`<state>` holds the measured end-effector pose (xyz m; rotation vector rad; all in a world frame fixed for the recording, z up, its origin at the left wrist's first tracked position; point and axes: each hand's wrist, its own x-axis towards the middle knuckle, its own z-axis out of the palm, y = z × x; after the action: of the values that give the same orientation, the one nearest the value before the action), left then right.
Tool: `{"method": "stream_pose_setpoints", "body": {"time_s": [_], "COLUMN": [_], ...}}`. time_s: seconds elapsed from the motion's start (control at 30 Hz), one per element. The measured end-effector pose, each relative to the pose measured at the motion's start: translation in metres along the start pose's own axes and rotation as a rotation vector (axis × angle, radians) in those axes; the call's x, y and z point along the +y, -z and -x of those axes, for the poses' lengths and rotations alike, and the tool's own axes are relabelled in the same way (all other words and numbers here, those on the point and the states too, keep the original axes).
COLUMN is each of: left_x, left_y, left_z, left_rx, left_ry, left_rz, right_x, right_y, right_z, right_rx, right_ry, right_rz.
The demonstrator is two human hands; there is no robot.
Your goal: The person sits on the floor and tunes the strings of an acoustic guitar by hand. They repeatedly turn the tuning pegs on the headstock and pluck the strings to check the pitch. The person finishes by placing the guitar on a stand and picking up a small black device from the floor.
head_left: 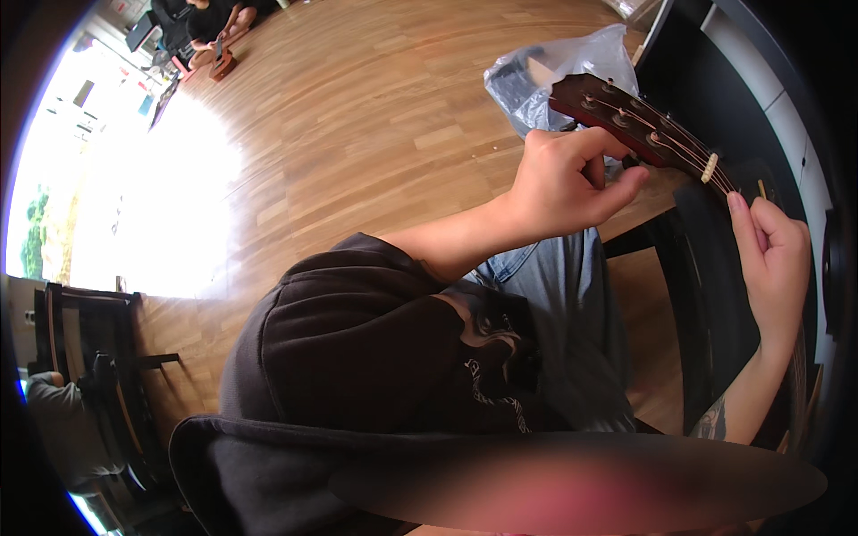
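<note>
A guitar's dark headstock [601, 105] points up and left at the right side, with several tuning posts and strings running over a pale nut [710, 168] to the neck. My left hand [567, 183] is at the near edge of the headstock, thumb and forefinger closed on a dark tuning peg [631, 162]. Just past the nut, my right hand [773, 250] has its thumb and forefinger pinched at the strings over the neck. Which string it grips is too small to tell. The guitar's body is mostly hidden along the right rim.
A clear plastic bag [597, 55] lies on the wooden floor [375, 116] behind the headstock. A black panel-like piece [751, 107] stands close on the right. Far left, a seated person holds a small guitar [222, 64]. Dark chairs [89, 357] stand at lower left.
</note>
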<state>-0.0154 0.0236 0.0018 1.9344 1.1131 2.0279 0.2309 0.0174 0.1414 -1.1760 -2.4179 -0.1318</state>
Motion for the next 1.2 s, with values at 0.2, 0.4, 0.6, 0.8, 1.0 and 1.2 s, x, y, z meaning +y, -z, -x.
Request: {"method": "stream_pose_setpoints", "body": {"time_s": [0.2, 0.4, 0.6, 0.8, 1.0, 1.2], "left_x": [-0.015, 0.024, 0.007, 0.005, 0.005, 0.005], "left_y": [0.001, 0.015, 0.0, 0.009, 0.01, 0.0], "left_z": [-0.007, -0.007, -0.005, -0.01, -0.005, -0.002], "left_rx": [-0.009, -0.162, -0.067, -0.135, -0.135, -0.083], "left_ry": [-0.304, 0.175, -0.01, -0.152, 0.184, 0.064], "left_rz": [-0.106, -0.155, -0.141, -0.167, -0.087, -0.088], "right_x": [-0.004, -0.002, -0.001, -0.003, -0.013, -0.03], "right_y": [0.0, 0.0, -0.004, -0.001, 0.002, 0.007], "right_z": [-0.01, -0.007, -0.004, -0.006, -0.009, -0.01], "right_rx": [0.029, 0.062, 0.066, 0.053, 0.017, 0.023], "right_ry": [0.055, 0.053, 0.068, 0.083, 0.009, -0.036], "right_rz": [0.029, 0.044, 0.04, 0.058, 0.066, 0.159]}}
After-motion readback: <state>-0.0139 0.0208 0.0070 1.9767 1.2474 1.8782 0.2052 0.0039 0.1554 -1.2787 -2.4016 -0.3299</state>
